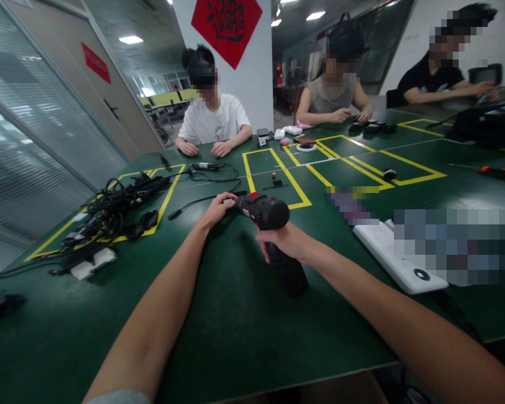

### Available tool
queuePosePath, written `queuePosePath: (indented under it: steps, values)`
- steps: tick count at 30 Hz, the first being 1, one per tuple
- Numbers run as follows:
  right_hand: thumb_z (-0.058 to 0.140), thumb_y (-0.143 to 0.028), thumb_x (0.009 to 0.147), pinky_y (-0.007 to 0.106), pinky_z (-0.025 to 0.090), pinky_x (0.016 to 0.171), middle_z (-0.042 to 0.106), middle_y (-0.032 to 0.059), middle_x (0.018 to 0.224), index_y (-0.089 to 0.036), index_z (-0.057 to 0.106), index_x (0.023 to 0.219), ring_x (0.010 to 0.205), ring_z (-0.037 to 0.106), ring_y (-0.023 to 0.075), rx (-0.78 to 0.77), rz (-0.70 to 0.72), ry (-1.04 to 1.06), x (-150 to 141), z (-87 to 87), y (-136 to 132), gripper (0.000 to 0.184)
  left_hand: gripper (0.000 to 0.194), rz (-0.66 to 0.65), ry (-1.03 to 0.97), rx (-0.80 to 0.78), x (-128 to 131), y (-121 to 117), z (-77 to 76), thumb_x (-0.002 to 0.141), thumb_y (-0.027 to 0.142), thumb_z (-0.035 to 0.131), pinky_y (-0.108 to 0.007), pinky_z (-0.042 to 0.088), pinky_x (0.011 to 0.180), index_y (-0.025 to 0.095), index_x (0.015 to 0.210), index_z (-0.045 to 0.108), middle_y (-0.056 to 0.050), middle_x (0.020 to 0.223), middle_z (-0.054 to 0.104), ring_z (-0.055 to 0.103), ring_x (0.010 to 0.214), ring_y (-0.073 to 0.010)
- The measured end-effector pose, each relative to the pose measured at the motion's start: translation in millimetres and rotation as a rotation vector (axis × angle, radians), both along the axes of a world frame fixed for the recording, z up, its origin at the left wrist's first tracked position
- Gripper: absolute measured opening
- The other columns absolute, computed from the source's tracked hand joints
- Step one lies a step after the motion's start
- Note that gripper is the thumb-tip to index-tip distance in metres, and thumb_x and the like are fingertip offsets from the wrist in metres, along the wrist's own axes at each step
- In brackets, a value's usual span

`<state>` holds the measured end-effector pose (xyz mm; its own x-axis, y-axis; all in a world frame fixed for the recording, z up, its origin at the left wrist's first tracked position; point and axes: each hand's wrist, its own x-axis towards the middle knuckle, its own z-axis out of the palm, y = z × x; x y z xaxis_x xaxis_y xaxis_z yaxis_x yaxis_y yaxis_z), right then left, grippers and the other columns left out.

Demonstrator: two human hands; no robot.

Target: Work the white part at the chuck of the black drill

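Observation:
My right hand [287,240] is wrapped round the handle of a black cordless drill [266,210] with red and white markings. The drill lies roughly level above the table, its chuck end pointing left and away from me. Just in front of that end, my left hand [219,210] has its fingers closed low over the table. Between these fingers is a small dark object with a pale patch, mostly hidden; I cannot make out what it is. Whether the drill's tip touches it does not show. A black cable [189,209] with a plug runs beside my left hand.
Tangled black cables [118,207] and adapters cover the left of the green table [235,336]. Yellow tape rectangles [297,206] mark its surface. A white power bank-like block [398,261] sits at right, a screwdriver [503,171] beyond. Three people sit across the table.

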<state>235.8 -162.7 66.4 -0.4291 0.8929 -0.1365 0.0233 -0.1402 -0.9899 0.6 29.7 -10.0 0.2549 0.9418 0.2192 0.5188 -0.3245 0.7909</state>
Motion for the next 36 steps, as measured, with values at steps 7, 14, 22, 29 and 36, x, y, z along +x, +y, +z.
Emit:
queuePosePath:
  steps: [7, 14, 22, 29, 36]
  values:
    - [0.059, -0.020, 0.072, 0.028, 0.044, 0.051, 0.058, 0.0021, 0.053, -0.016, 0.055, 0.060, 0.046, 0.057, 0.0146, 0.011, 0.004, -0.008, 0.4, -0.4, 0.2, 0.013, 0.034, -0.015, -0.015, -0.016, -1.4, 2.9, -2.6, 0.076, 0.037, 0.060, -0.039, 0.043, 0.097, 0.022, 0.106, 0.068, -0.004, 0.108, 0.066, 0.056, 0.104, -0.0232]
    - [0.059, -0.020, 0.072, 0.027, 0.043, 0.048, 0.057, 0.0017, 0.051, -0.017, 0.054, 0.060, 0.044, 0.056, 0.0139, -0.008, -0.008, 0.006, 0.5, 1.0, -0.4, 0.013, 0.035, -0.008, 0.003, -0.006, -0.8, 1.0, -1.8, 0.076, 0.038, 0.061, -0.037, 0.044, 0.096, 0.022, 0.107, 0.068, -0.004, 0.107, 0.067, 0.056, 0.103, -0.0229]
    - [0.059, -0.019, 0.072, 0.027, 0.044, 0.049, 0.058, 0.0020, 0.052, -0.017, 0.055, 0.061, 0.045, 0.057, 0.0145, -0.015, -0.007, 0.003, -0.4, 1.6, -0.2, 0.012, 0.035, 0.015, 0.021, 0.003, 0.3, -0.6, -0.3, 0.077, 0.038, 0.060, -0.038, 0.043, 0.096, 0.022, 0.106, 0.068, -0.004, 0.102, 0.067, 0.056, 0.098, -0.0224]
    - [0.059, -0.020, 0.072, 0.027, 0.044, 0.050, 0.058, 0.0021, 0.052, -0.016, 0.055, 0.059, 0.045, 0.057, 0.0144, -0.005, 0.002, -0.021, 1.1, 1.9, -0.3, 0.014, 0.034, 0.006, -0.003, -0.008, 0.7, -0.6, -0.6, 0.076, 0.036, 0.060, -0.037, 0.045, 0.094, 0.022, 0.106, 0.068, -0.004, 0.105, 0.067, 0.056, 0.099, -0.0225]
    - [0.059, -0.020, 0.072, 0.027, 0.042, 0.047, 0.058, 0.0020, 0.051, -0.017, 0.055, 0.060, 0.044, 0.056, 0.0143, -0.004, -0.015, 0.001, -0.3, -1.6, 0.6, 0.013, 0.034, 0.008, -0.001, 0.002, 0.7, -0.4, -0.7, 0.076, 0.036, 0.059, -0.038, 0.044, 0.095, 0.022, 0.106, 0.069, -0.004, 0.105, 0.067, 0.056, 0.101, -0.0231]
